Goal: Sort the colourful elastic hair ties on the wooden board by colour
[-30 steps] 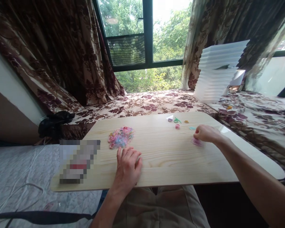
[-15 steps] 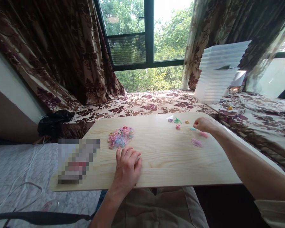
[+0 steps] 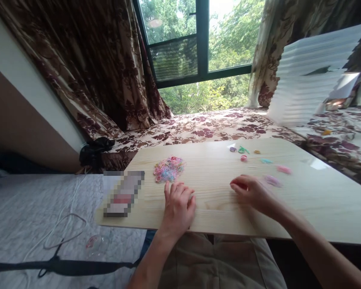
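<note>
My left hand (image 3: 179,204) rests on the pale wooden table (image 3: 210,212), fingers spread and slightly bent, holding nothing. Its fingertips lie just below a mixed pile of small coloured elastic bands (image 3: 168,169). Over the table's middle right is my right hand (image 3: 252,194), loosely curved, with a gap between thumb and fingers and nothing visible in them. Beyond it are small groups of bands sorted by colour: purple (image 3: 233,149), green (image 3: 243,149), red-pink (image 3: 243,158), yellow-brown (image 3: 257,151), teal (image 3: 266,161), pink (image 3: 284,169) and lilac (image 3: 272,181).
A pixelated oblong item (image 3: 124,194) lies at the table's left end. Behind the table is a flower-patterned ledge (image 3: 204,130) with a tall white stack (image 3: 309,76). Left of the table, a white cable (image 3: 69,216) and a black strap (image 3: 63,265) lie on a quilted cover (image 3: 42,200).
My right hand has drawn back from beside the teal bands, toward me and leftward, and its fingers have loosened. My left hand stays by the pile. The view has turned left.
</note>
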{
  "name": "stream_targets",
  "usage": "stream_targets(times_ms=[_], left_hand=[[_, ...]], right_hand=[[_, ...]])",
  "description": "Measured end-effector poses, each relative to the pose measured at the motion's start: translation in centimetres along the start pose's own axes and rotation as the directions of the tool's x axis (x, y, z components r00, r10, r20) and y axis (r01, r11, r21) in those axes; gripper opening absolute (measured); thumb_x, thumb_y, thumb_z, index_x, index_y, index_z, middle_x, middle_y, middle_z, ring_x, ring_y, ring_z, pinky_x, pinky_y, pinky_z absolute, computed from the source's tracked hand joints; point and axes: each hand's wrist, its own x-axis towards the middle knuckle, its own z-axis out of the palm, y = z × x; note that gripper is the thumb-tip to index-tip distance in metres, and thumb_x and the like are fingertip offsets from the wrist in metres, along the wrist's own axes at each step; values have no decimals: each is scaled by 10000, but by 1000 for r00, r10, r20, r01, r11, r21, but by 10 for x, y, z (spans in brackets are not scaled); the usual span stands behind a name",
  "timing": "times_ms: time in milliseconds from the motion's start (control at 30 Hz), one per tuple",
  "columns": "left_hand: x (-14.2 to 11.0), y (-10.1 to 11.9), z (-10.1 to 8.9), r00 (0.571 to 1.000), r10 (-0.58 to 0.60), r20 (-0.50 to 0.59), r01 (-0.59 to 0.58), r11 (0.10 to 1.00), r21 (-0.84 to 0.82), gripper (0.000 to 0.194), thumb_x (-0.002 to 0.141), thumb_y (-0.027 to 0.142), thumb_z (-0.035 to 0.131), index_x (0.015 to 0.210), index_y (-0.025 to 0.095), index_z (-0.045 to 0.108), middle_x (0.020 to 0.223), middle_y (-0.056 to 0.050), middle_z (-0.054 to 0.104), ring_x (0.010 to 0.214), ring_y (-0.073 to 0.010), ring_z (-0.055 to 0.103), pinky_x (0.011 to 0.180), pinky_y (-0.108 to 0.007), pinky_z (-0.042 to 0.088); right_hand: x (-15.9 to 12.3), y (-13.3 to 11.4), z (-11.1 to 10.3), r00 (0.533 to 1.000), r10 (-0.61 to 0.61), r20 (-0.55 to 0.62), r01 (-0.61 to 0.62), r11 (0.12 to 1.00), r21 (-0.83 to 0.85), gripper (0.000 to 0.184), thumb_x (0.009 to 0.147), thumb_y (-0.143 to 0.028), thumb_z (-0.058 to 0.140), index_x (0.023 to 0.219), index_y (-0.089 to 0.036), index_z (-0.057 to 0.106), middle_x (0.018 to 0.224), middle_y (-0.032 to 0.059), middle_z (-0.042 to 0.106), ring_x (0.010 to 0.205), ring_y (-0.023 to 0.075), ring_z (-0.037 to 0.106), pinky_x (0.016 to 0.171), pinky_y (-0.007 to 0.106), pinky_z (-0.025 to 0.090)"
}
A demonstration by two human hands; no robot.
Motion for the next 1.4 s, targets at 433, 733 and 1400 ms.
stream_targets(times_ms=[433, 733, 1400], left_hand=[[11, -53, -28, 985, -130, -110, 151, 966, 211, 158, 866, 155, 551, 877, 234, 687, 944, -38, 717, 1025, -247, 596, 1097, -588, 252], [24, -92, -48, 970, -200, -140, 238, 904, 354, 164, 849, 201, 561, 813, 228, 719, 870, -72, 717, 995, -285, 575, 1025, -581, 314], [32, -101, -38, 978, -208, -20, 200, 902, 382, 151, 817, 192, 585, 751, 235, 715, 829, -67, 725, 972, -281, 574, 1049, -645, 262]], right_hand=[[-20, -22, 39, 974, -66, -219, 81, 995, 59, 293, 867, -369, 426, 787, -255, 684, 816, 36, 705, 754, 205, 657, 668, 313, 452], [-19, -20, 41, 962, -77, -261, 93, 994, 50, 292, 854, -394, 428, 773, -285, 687, 816, 29, 713, 756, 216, 675, 634, 312, 471], [-20, -21, 40, 970, -72, -232, 87, 995, 52, 304, 874, -377, 415, 789, -269, 686, 826, 37, 710, 777, 217, 671, 677, 323, 477]])
